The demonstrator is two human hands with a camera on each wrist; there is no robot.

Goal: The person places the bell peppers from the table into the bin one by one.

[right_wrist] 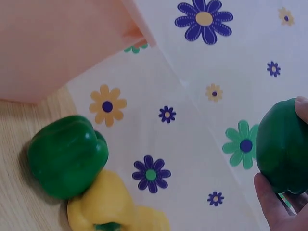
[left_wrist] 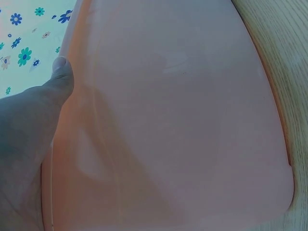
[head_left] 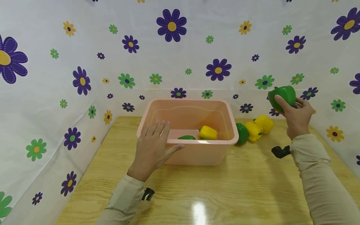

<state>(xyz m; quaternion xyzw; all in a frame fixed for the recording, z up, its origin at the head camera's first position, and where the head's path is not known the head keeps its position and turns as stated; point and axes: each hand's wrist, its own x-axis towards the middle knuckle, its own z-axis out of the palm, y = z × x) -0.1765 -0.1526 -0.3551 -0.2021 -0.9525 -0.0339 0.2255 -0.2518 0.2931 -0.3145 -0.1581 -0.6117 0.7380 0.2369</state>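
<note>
My right hand (head_left: 295,114) holds a green bell pepper (head_left: 282,97) in the air to the right of a pink plastic bin (head_left: 219,150); the same pepper (right_wrist: 284,147) shows at the right edge of the right wrist view. My left hand (head_left: 153,147) rests with straight fingers on the bin's front left rim, its thumb (left_wrist: 60,77) against the wall (left_wrist: 178,125). Inside the bin lie a yellow pepper (head_left: 208,132) and a green pepper (head_left: 186,137).
On the wooden table (head_left: 225,187) right of the bin lie a green pepper (head_left: 242,133) and two yellow peppers (head_left: 258,127); the right wrist view shows the green one (right_wrist: 67,156) and a yellow one (right_wrist: 103,207). Flowered cloth walls (head_left: 84,62) enclose the table.
</note>
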